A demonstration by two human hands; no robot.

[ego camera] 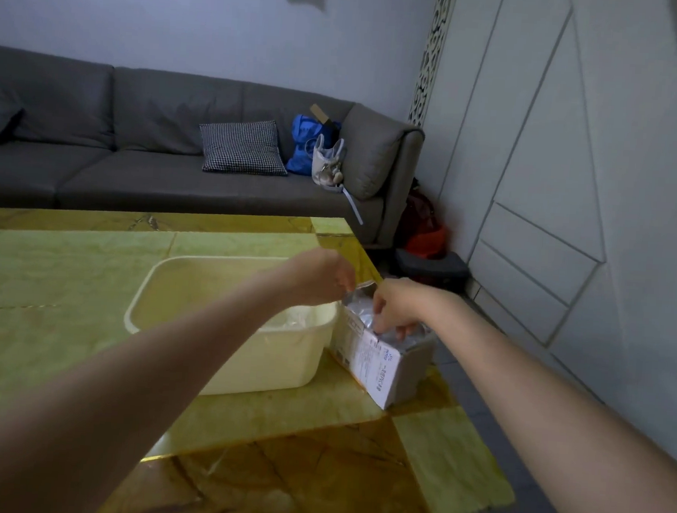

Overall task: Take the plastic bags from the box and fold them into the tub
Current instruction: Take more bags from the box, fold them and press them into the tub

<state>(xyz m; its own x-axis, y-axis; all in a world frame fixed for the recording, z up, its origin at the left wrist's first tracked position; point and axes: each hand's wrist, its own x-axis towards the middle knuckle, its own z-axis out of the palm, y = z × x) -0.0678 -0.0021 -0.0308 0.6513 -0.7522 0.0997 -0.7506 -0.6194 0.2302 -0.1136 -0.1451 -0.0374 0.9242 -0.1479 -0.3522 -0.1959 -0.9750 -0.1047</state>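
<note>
With the cardboard box (381, 359) standing on the table (47, 276) just right of the cream tub (274, 356), the left hand (323, 275) should steady its flap while the right hand (395, 306), its grip pinching the plastic bags (359, 308), lifts one bag slowly.

left hand (321, 277) curled, right hand (395, 308) pinching

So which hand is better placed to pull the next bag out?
The right hand: its fingers already reach down into the open box onto the plastic bags. The left hand only holds the box's rim.
</note>
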